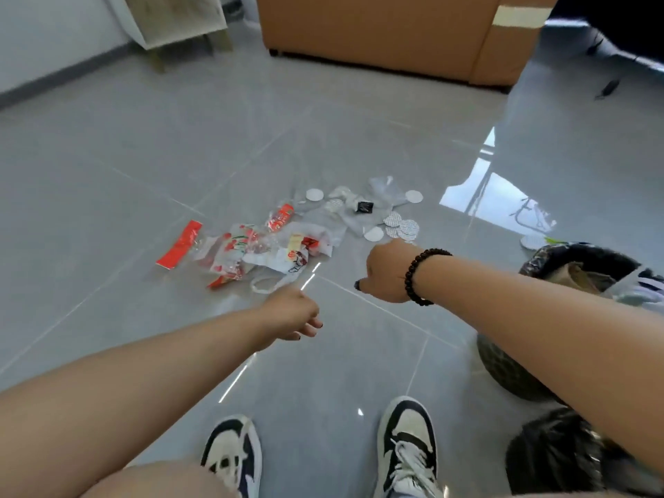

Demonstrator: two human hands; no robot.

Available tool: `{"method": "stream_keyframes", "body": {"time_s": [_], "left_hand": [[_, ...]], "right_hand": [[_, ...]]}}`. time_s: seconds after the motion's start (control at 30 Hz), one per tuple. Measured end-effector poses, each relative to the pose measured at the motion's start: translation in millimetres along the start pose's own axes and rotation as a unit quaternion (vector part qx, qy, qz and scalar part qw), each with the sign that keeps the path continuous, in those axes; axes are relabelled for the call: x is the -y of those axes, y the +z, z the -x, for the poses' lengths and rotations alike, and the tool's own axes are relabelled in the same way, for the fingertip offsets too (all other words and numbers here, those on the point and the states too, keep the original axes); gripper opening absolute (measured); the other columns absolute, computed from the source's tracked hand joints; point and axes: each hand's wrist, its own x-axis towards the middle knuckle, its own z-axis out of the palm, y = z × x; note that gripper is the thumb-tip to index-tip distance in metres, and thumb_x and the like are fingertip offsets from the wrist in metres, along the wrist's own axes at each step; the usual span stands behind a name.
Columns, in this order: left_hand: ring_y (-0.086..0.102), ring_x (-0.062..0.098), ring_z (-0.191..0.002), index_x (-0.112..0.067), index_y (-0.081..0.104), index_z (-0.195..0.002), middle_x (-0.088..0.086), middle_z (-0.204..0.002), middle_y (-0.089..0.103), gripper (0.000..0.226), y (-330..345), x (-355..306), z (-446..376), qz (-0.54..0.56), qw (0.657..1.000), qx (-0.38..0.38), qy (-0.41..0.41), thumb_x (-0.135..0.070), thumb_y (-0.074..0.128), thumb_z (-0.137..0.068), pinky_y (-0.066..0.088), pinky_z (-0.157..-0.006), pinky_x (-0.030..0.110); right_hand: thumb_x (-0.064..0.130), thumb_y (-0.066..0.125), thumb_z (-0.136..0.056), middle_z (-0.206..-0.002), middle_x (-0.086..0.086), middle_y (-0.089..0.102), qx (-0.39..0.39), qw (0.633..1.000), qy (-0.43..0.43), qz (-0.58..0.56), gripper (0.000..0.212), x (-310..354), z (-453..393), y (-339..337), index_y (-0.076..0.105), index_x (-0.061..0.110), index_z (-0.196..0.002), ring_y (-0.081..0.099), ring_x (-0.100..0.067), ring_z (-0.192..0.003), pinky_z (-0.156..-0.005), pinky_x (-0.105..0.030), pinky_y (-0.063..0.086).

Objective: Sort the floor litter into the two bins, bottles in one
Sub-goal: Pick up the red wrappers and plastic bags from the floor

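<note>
In the head view we saw both arms stretched forward over the grey tiled floor point(143, 156). The left hand point(293, 314) hung above the floor with loosely curled fingers and held nothing. The right hand point(386, 273), with a dark bead bracelet point(420, 278) on the wrist, was turned downward with the fingers curled under; we could not tell if it held anything. The litter lay just beyond the hands: red and white wrappers point(248, 249) on the left, then clear plastic bags point(359, 210) and white round discs point(402, 226) on the right. We saw no bottle clearly. Two bins with dark liners stood at the right edge, the farther bin point(575, 251) and the nearer bin point(549, 454), both partly hidden by the right arm. A brown sofa point(377, 30) stood far behind.
</note>
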Motion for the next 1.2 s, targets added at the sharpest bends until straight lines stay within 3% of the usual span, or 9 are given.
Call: {"method": "stream_keyframes", "body": {"time_s": [0.17, 0.33, 0.4, 0.53, 0.63, 0.77, 0.93, 1.07, 1.2], "left_hand": [[0.065, 0.016, -0.073, -0.014, 0.057, -0.092, 0.005, -0.093, 0.070, 0.011, -9, 47, -41, 0.065, 0.997, 0.002, -0.031, -0.014, 0.045, -0.092, 0.046, -0.064, 0.024], [0.068, 0.016, -0.076, -0.014, 0.054, -0.111, 0.006, -0.099, 0.071, 0.022, -31, 113, -74, 0.149, 0.985, -0.019, -0.079, -0.011, 0.053, -0.089, 0.048, -0.063, 0.024], [0.067, 0.016, -0.075, -0.012, 0.054, -0.114, 0.006, -0.097, 0.072, 0.024, -56, 132, -95, 0.224, 0.967, -0.072, -0.098, -0.009, 0.051, -0.090, 0.047, -0.064, 0.025], [0.068, 0.015, -0.078, -0.012, 0.055, -0.118, 0.005, -0.097, 0.071, 0.028, -96, 148, -135, 0.344, 0.917, -0.163, -0.119, -0.006, 0.045, -0.093, 0.048, -0.063, 0.024], [0.068, 0.015, -0.084, -0.013, 0.054, -0.117, 0.004, -0.100, 0.070, 0.027, -107, 147, -155, 0.355, 0.912, -0.177, -0.107, -0.005, 0.046, -0.093, 0.049, -0.067, 0.025], [0.068, 0.012, -0.082, -0.016, 0.054, -0.113, 0.001, -0.098, 0.070, 0.023, -113, 142, -160, 0.338, 0.924, -0.160, -0.073, -0.007, 0.051, -0.092, 0.052, -0.074, 0.027], [0.066, 0.009, -0.072, -0.016, 0.057, -0.110, -0.001, -0.091, 0.071, 0.024, -117, 146, -147, 0.331, 0.928, -0.159, -0.058, -0.005, 0.050, -0.091, 0.050, -0.070, 0.025], [0.063, 0.012, -0.086, -0.018, 0.055, -0.112, -0.002, -0.102, 0.067, 0.028, -116, 160, -146, 0.262, 0.938, -0.226, 0.001, -0.003, 0.051, -0.088, 0.046, -0.067, 0.019], [0.035, 0.017, -0.129, -0.016, 0.036, -0.139, -0.004, -0.135, 0.036, 0.072, -107, 179, -148, 0.014, 0.935, -0.325, 0.140, -0.008, 0.067, -0.075, 0.032, -0.105, 0.023]], "right_hand": [[0.041, 0.038, -0.100, -0.079, -0.005, 0.053, 0.044, 0.994, -0.011, 0.096, 0.042, 39, -76, 2, 0.045, 0.008, -0.075, 0.051, -0.023, -0.077, -0.064, -0.028, 0.042], [0.023, 0.046, -0.096, -0.106, -0.008, 0.064, 0.078, 0.984, -0.041, 0.152, 0.022, 90, -168, 47, 0.060, 0.006, -0.098, 0.059, -0.022, -0.080, -0.051, -0.024, 0.040], [0.019, 0.052, -0.091, -0.114, -0.007, 0.059, 0.042, 0.979, -0.092, 0.174, 0.023, 117, -202, 62, 0.059, 0.008, -0.110, 0.061, -0.023, -0.094, -0.057, -0.026, 0.042], [0.023, 0.062, -0.084, -0.136, -0.011, 0.034, -0.030, 0.960, -0.184, 0.209, 0.043, 156, -255, 92, 0.054, 0.019, -0.126, 0.037, -0.029, -0.122, -0.085, -0.036, 0.044], [0.032, 0.062, -0.086, -0.157, -0.012, 0.008, -0.039, 0.941, -0.205, 0.267, 0.040, 171, -292, 115, 0.060, 0.026, -0.125, 0.006, -0.035, -0.142, -0.114, -0.048, 0.022], [0.035, 0.054, -0.092, -0.159, -0.012, -0.013, -0.031, 0.937, -0.176, 0.300, 0.050, 170, -322, 125, 0.046, 0.020, -0.139, -0.016, -0.037, -0.144, -0.115, -0.056, -0.001], [0.043, 0.032, -0.099, -0.158, -0.004, 0.005, -0.039, 0.977, -0.114, 0.179, 0.065, 156, -311, 134, 0.018, 0.005, -0.149, -0.002, -0.026, -0.147, -0.115, -0.057, -0.002], [0.047, 0.035, -0.098, -0.156, 0.000, 0.014, -0.082, 0.971, -0.179, 0.133, 0.066, 142, -279, 117, 0.022, 0.007, -0.148, 0.005, -0.020, -0.146, -0.116, -0.051, 0.000], [0.031, 0.052, -0.088, -0.140, -0.005, 0.047, -0.209, 0.926, -0.311, 0.053, 0.053, 118, -237, 110, 0.050, 0.003, -0.133, 0.037, -0.024, -0.133, -0.111, -0.052, 0.029]]}}
